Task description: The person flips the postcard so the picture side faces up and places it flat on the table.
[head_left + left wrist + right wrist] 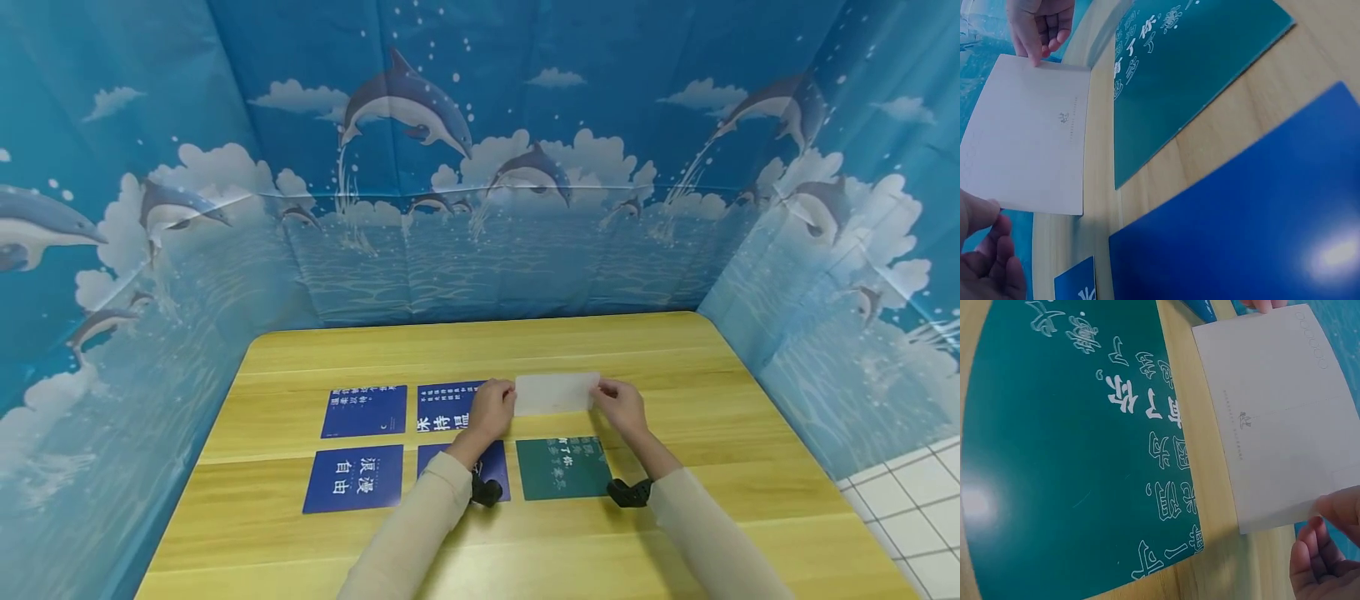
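A white postcard (557,393) is held up between both hands, its pale printed back toward me. My left hand (492,408) pinches its left edge, and my right hand (621,406) pinches the right edge between thumb and fingers. In the right wrist view the postcard (1272,419) shows small circles and a tiny printed emblem. Just nearer me lies a green card (564,468) with white characters. A blue card (450,407) with white writing lies left of the postcard, partly covered by my left hand. Below it, another blue card (495,471) is partly hidden by my left forearm.
Two more blue cards, one upper (364,411) and one lower (354,478), lie at the left of the yellow wooden table (262,533). A dolphin-print curtain (480,267) stands along the table's back and sides. White floor tiles (915,508) show at the lower right.
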The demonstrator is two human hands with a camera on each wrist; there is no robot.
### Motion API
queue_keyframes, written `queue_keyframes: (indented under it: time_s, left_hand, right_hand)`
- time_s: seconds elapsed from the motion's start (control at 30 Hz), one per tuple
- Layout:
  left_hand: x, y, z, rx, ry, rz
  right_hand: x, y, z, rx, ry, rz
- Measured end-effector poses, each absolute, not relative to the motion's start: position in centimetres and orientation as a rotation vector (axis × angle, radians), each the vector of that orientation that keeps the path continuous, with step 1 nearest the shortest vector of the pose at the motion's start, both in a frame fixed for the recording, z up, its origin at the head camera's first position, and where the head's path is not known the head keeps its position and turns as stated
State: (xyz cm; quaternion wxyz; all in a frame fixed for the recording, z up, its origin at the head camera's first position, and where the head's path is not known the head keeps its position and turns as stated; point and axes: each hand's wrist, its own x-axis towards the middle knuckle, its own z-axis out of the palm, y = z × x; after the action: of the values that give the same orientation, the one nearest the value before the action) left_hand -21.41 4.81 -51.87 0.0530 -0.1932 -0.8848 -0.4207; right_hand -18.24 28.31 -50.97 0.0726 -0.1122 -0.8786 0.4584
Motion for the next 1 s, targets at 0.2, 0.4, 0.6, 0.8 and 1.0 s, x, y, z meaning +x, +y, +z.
queue_keyframes:
  time_s: [0.2, 0.4, 0.6, 0.8, 1.0]
  left_hand:
    - [-21.1, 4.4, -51.9, -0.642, -2.691, -1.376]
    - [-20.8, 4.0, -51.9, -0.701, -2.653, -1.488]
    - [-20.5, 3.6, -51.9, -0.750, -2.650, -1.603]
    - [-21.0, 3.4, -52.6, -0.867, -2.636, -1.551]
    - [-20.5, 3.4, -51.6, -0.888, -2.707, -1.461]
  right_hand:
    - [-17.7, 28.8, -51.0, -0.299, -2.656, 1.394]
    - [-17.3, 29.3, -51.0, -0.286, -2.605, 1.612]
    - [-16.9, 30.1, -51.0, -0.294, -2.503, 1.932]
    - [-16.6, 30.8, -50.9, -0.341, -2.355, 2.244]
    - [-16.3, 31.1, -50.8, -0.300, -2.371, 2.287]
